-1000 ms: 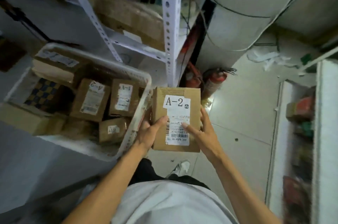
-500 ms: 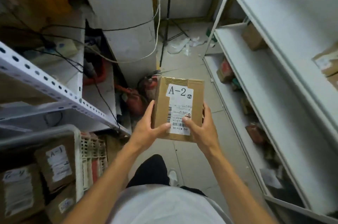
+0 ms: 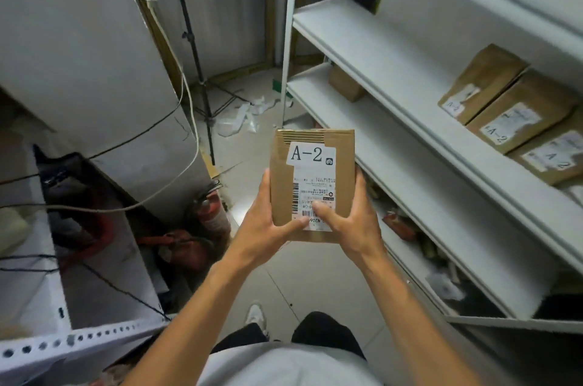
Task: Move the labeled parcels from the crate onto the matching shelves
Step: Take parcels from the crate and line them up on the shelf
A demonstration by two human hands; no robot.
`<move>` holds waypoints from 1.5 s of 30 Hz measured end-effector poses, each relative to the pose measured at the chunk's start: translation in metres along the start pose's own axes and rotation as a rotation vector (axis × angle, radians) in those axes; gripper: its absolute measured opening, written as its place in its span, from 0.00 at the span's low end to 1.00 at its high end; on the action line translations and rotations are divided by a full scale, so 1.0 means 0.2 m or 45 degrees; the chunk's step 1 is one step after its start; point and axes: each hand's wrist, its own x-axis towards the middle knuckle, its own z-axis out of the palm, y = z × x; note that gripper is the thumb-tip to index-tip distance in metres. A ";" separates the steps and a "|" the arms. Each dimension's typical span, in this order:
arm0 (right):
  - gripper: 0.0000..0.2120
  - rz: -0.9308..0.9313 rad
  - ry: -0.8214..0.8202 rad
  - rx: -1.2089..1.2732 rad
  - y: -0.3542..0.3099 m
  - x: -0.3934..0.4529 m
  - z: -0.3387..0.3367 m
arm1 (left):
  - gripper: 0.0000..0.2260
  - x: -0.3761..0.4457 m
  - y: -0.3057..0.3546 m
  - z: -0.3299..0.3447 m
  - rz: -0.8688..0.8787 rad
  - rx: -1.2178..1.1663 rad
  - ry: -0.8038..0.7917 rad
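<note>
Where the crate showed before, A-2 parcel (image 3: 312, 183) now faces shelf (image 3: 394, 70).

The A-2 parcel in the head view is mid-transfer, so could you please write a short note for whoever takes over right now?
Left hand and right hand: both hold the brown cardboard parcel labelled A-2, thumbs on its label, upright above the floor.
Three brown A-2 parcels already lie on the white metal shelf at right.
Crate: out of view.
Left: set this parcel beside them, then go back to the crate for more.
</note>
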 end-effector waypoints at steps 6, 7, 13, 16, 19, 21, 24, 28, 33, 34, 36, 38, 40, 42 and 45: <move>0.38 0.025 0.196 0.016 -0.05 0.15 -0.10 | 0.45 0.28 0.11 0.01 0.107 0.101 -0.150; 0.40 0.028 0.230 0.004 -0.05 0.19 -0.12 | 0.46 0.33 0.11 0.03 0.124 0.118 -0.173; 0.44 0.053 0.366 -0.002 0.02 0.49 -0.32 | 0.45 0.72 0.18 0.21 0.174 0.071 -0.289; 0.44 0.069 0.428 0.028 0.08 0.67 -0.43 | 0.44 0.96 0.23 0.31 0.224 0.102 -0.326; 0.42 0.090 0.482 0.063 0.13 0.85 -0.53 | 0.43 1.19 0.28 0.41 0.273 0.174 -0.339; 0.42 0.103 0.505 0.081 0.15 0.97 -0.60 | 0.44 1.33 0.31 0.46 0.247 0.267 -0.300; 0.42 0.102 0.536 0.048 0.18 1.10 -0.69 | 0.40 1.50 0.35 0.54 0.252 0.344 -0.233; 0.46 0.155 0.599 -0.118 0.25 1.25 -0.81 | 0.34 1.70 0.40 0.63 0.223 0.397 -0.306; 0.46 0.257 0.591 -0.241 0.32 1.48 -0.93 | 0.36 1.98 0.42 0.69 0.175 0.463 -0.417; 0.46 0.284 0.595 -0.264 0.33 1.53 -0.95 | 0.36 2.05 0.42 0.70 0.178 0.471 -0.424; 0.47 0.343 0.607 -0.315 0.35 1.66 -0.99 | 0.37 2.22 0.41 0.73 0.203 0.477 -0.441; 0.47 0.389 0.637 -0.338 0.37 1.79 -1.03 | 0.39 2.39 0.41 0.77 0.236 0.483 -0.485; 0.46 0.433 0.679 -0.333 0.39 1.94 -1.06 | 0.41 2.58 0.42 0.82 0.259 0.500 -0.523; 0.45 0.473 0.728 -0.310 0.42 2.08 -1.09 | 0.42 2.75 0.44 0.87 0.299 0.530 -0.534; 0.45 0.530 0.781 -0.243 0.49 2.27 -1.11 | 0.40 2.98 0.46 0.96 0.373 0.567 -0.568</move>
